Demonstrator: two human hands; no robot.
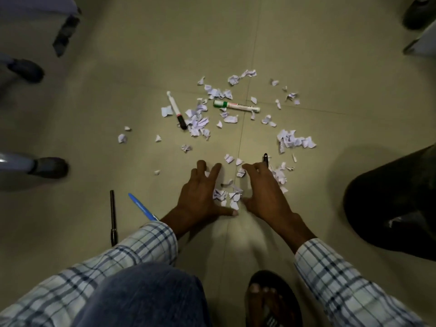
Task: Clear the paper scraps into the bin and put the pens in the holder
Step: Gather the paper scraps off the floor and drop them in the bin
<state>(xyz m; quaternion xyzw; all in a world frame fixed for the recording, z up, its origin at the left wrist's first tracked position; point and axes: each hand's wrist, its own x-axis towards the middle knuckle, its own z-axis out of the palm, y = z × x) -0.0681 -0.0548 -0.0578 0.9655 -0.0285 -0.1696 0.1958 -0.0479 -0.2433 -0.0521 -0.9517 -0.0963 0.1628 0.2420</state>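
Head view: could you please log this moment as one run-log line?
phase: gathering scraps | left hand: open on floor | right hand: open | paper scraps: between hands | black bin: right | pens: loose

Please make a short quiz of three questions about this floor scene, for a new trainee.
1. True or false: the left hand and right hand cup a small pile of paper scraps.
2. Which lies nearest the left sleeve? A green-capped marker B blue pen C white pen with black grip
3. Fill in: the black bin stands on the person's ____ side.

Key: 1 true; 2 B; 3 right
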